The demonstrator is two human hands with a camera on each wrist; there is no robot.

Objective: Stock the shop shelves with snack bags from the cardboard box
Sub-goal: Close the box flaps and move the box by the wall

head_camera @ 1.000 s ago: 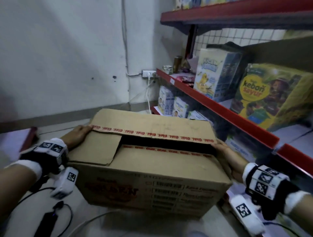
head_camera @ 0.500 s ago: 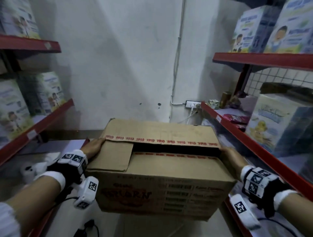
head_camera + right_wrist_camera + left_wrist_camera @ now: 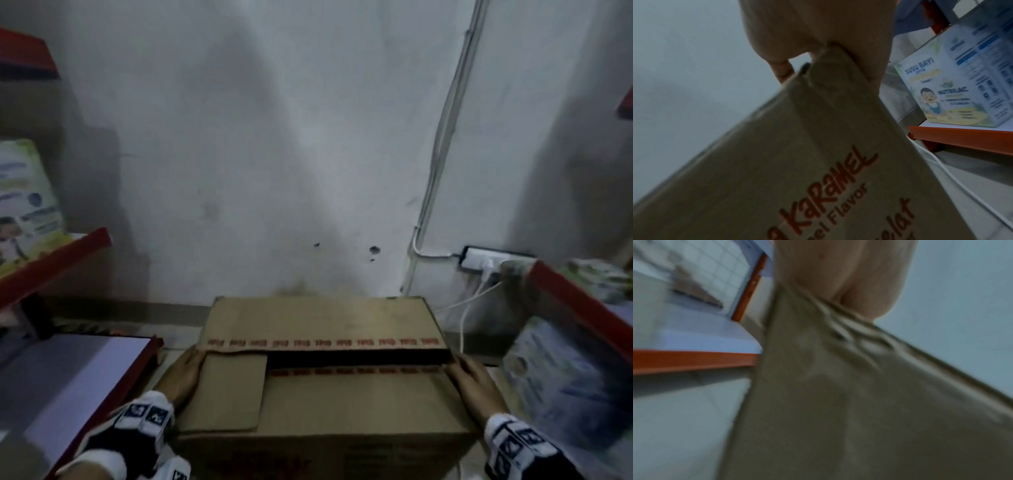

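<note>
Cardboard box (image 3: 322, 394) held off floor, close before grey wall (image 3: 274, 137). Left hand (image 3: 183, 371) grips box's left end; right hand (image 3: 474, 383) grips right end, fingers curled over top edge. Flaps part-open.

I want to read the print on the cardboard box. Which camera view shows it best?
The right wrist view: the cardboard box shows "KARAMEL" in red there. The head view shows only red tape and blurred print; the left wrist view shows a blurred plain side.
</note>
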